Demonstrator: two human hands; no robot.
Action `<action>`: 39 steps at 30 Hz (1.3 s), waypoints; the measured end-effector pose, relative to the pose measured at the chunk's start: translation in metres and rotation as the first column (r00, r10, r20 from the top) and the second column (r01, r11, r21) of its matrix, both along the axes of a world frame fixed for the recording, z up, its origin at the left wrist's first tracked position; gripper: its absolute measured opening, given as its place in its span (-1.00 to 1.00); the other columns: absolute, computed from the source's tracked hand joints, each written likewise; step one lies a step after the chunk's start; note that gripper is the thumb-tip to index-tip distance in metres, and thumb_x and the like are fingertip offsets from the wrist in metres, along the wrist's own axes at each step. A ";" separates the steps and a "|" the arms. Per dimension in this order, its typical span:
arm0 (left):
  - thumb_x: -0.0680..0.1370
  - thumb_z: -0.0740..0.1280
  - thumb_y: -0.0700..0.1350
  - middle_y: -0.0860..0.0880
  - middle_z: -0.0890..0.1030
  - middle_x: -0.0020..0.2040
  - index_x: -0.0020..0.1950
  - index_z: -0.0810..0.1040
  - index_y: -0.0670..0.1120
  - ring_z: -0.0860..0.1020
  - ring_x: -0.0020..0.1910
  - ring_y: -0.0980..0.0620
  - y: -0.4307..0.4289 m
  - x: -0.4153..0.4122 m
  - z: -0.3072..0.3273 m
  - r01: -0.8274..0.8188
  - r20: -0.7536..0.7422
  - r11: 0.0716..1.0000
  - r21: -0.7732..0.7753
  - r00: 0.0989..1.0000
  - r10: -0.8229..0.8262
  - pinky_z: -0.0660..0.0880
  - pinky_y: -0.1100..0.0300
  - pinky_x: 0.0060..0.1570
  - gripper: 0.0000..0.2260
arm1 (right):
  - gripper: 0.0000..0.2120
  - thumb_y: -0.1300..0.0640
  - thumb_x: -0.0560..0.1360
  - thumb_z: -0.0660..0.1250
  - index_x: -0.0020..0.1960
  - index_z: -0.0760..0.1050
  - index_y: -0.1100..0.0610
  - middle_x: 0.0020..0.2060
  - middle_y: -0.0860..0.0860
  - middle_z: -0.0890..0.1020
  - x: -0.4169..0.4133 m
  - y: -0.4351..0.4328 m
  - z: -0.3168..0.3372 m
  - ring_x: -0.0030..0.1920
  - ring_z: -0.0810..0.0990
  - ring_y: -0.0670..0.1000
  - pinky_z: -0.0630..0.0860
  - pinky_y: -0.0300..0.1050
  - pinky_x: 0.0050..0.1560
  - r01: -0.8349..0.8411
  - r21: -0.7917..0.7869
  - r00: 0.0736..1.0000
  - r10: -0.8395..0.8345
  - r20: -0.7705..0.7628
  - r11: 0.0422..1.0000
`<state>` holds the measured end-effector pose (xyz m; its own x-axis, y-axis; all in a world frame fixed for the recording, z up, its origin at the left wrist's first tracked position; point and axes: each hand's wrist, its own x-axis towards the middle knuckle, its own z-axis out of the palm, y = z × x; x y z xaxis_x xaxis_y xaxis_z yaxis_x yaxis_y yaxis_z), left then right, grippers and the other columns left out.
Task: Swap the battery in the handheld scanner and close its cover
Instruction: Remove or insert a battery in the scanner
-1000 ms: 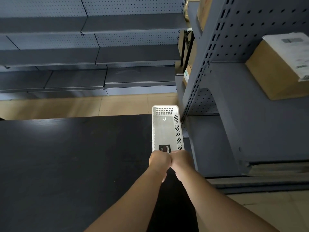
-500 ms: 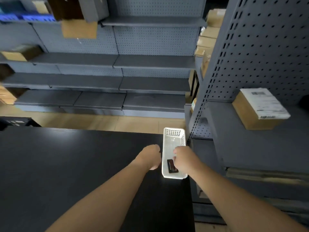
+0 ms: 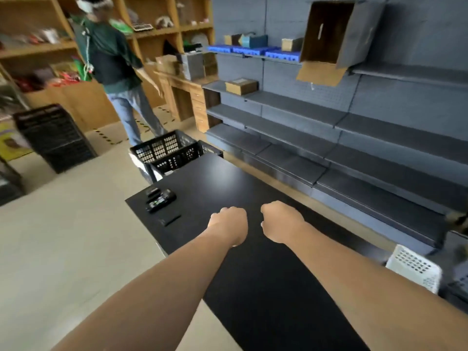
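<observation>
The black handheld scanner [image 3: 162, 201] lies near the far left corner of the black table [image 3: 266, 287]. A small black part [image 3: 153, 191] rests just behind it, and a flat black piece [image 3: 172, 220] lies in front of it. My left hand [image 3: 228, 225] and my right hand [image 3: 281, 221] hover side by side over the middle of the table, both curled into fists with their backs to me. Nothing sticks out of either fist, and the palms are hidden. The hands are to the right of the scanner and apart from it.
A white perforated basket [image 3: 412, 271] sits at the table's right edge. Grey shelving [image 3: 354, 138] runs along the right, with an open cardboard box [image 3: 329, 34] on it. A black crate [image 3: 167, 150] stands beyond the table. A person [image 3: 114, 72] walks at the back left.
My view has swung left, from the white basket to the scanner end of the table. My right hand has left the basket, and both fists now hang over the table's middle.
</observation>
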<state>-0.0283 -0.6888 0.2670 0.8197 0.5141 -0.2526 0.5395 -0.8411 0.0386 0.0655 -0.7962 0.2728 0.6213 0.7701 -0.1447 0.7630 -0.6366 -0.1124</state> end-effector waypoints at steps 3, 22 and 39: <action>0.46 0.23 -0.30 -0.13 0.55 0.11 0.09 0.50 -0.13 0.49 0.08 -0.17 0.062 -0.063 -0.002 -0.136 0.030 0.991 -0.001 0.990 0.136 0.37 0.00 -0.10 -0.77 | -0.81 0.18 0.51 0.33 0.12 0.56 0.14 0.04 0.10 0.65 -0.050 0.069 0.002 0.01 0.63 0.18 0.53 -0.01 -0.12 -0.133 0.010 0.991 0.133 -0.018 0.991; 0.56 0.19 -0.21 -0.13 0.58 0.14 0.13 0.49 -0.12 0.52 0.11 -0.16 0.332 -0.307 -0.016 -0.532 0.046 0.847 0.010 0.846 0.531 0.37 0.06 -0.13 -0.82 | -0.79 0.30 0.49 0.20 0.05 0.55 0.20 0.05 0.15 0.61 -0.265 0.392 0.003 0.00 0.61 0.20 0.46 -0.06 -0.20 -0.547 -0.103 0.837 0.542 -0.075 0.831; 0.60 0.18 -0.21 -0.17 0.56 0.21 0.19 0.48 -0.17 0.52 0.19 -0.19 0.580 -0.305 -0.013 -0.659 -0.012 0.751 0.034 0.751 0.660 0.48 0.00 0.05 -0.80 | -0.80 0.24 0.49 0.23 0.08 0.52 0.15 0.05 0.13 0.62 -0.248 0.676 -0.021 0.04 0.63 0.19 0.52 -0.06 -0.09 -0.668 -0.093 0.744 0.659 -0.108 0.739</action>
<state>-0.3337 -0.1085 0.2537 0.2692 0.9313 -0.2453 0.9609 -0.2768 0.0036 -0.1829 -0.1206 0.2517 -0.0546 0.9579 -0.2819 0.9908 0.0170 -0.1342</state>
